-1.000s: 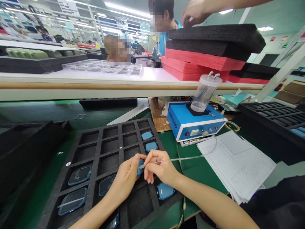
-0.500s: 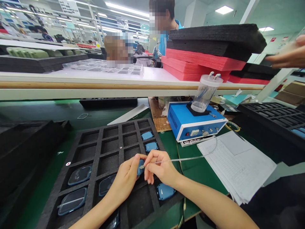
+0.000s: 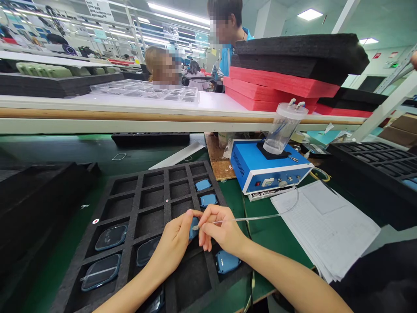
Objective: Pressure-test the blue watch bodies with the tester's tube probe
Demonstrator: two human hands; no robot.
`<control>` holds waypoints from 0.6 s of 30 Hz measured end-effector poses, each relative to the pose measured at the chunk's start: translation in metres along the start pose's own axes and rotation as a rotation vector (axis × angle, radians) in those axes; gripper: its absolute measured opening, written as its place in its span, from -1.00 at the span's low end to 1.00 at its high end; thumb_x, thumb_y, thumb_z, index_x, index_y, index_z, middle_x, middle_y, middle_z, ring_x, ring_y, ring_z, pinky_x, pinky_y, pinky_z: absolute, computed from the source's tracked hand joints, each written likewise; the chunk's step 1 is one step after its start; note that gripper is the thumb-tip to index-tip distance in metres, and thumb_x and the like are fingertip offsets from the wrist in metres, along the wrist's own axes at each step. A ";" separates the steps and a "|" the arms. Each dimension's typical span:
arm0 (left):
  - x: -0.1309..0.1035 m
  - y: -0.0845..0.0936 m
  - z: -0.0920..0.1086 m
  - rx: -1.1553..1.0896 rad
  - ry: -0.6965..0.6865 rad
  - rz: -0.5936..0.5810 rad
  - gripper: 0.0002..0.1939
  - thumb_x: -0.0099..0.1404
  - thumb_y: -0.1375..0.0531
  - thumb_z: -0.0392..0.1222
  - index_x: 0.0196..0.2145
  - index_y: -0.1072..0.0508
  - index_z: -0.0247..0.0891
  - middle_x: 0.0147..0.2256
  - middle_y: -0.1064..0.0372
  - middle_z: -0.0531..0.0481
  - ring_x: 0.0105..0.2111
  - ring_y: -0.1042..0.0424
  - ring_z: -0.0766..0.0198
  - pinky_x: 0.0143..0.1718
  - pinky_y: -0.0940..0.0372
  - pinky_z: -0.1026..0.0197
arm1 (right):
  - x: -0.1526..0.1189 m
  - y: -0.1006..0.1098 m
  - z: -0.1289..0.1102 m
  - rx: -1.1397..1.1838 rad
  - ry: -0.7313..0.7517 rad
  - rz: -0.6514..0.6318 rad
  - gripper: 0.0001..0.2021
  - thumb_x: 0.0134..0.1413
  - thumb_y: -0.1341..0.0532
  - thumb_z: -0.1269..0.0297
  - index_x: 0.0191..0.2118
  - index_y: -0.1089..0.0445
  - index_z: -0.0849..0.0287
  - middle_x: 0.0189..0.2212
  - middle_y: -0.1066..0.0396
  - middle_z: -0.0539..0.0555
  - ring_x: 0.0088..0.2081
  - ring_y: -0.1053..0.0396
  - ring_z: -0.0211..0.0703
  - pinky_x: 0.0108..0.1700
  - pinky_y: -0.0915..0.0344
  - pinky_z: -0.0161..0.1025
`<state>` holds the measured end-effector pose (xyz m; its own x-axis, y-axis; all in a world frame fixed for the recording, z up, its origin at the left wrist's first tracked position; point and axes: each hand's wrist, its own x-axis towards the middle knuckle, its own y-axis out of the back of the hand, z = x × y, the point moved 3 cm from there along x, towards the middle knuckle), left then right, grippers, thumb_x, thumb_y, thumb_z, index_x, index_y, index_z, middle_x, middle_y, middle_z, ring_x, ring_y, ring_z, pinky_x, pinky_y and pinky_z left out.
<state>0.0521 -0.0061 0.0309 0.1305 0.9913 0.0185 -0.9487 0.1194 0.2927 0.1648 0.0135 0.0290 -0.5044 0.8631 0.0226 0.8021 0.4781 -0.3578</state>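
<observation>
My left hand point(image 3: 176, 237) is closed around a small blue watch case point(image 3: 193, 228), which it hides in large part. Between the fingers of my right hand point(image 3: 220, 227) is the end of a thin clear tube point(image 3: 257, 218), its tip touching or very near the case. The tube runs right to a blue box-shaped machine point(image 3: 272, 167). Both hands are over a black foam tray point(image 3: 148, 184) divided into square compartments. Blue cases point(image 3: 227, 262) lie in its right column, and dark-glass watch faces point(image 3: 101, 271) lie in compartments at the left and near my left forearm.
A clear cylinder point(image 3: 282, 130) stands tilted on the machine. Paper sheets point(image 3: 325, 226) lie to the right, beside another black tray point(image 3: 374, 169). Dark foam blocks point(image 3: 39, 217) are at the left. Above, a shelf point(image 3: 163, 126) carries red and black foam point(image 3: 280, 82). People are beyond it.
The view has shifted slightly, while both hands keep the same hold on the case and tube. Another person's hand at the upper right has mostly left the picture.
</observation>
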 end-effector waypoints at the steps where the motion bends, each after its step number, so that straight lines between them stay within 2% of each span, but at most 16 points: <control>1: 0.000 0.000 0.000 -0.002 -0.002 -0.003 -0.45 0.31 0.16 0.13 -0.27 -0.45 -0.33 -0.69 -0.29 0.07 -0.66 -0.20 0.28 -0.59 -0.09 0.27 | 0.000 0.000 0.000 -0.001 0.000 0.001 -0.94 -0.31 -0.09 0.43 -0.54 -0.24 0.21 -0.78 -0.34 -0.12 -0.83 -0.19 -0.38 -0.81 -0.15 -0.50; 18: 0.001 0.000 -0.003 0.009 -0.023 -0.005 -0.46 0.33 0.16 0.10 -0.27 -0.47 -0.32 -0.70 -0.29 0.08 -0.65 -0.23 0.28 -0.59 -0.11 0.29 | 0.000 0.000 -0.002 -0.018 0.004 -0.001 -0.94 -0.30 -0.09 0.43 -0.53 -0.23 0.21 -0.79 -0.33 -0.12 -0.82 -0.19 -0.37 -0.80 -0.15 -0.49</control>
<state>0.0511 -0.0055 0.0284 0.1422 0.9891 0.0388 -0.9453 0.1241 0.3016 0.1655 0.0134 0.0304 -0.5044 0.8631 0.0268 0.8069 0.4821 -0.3413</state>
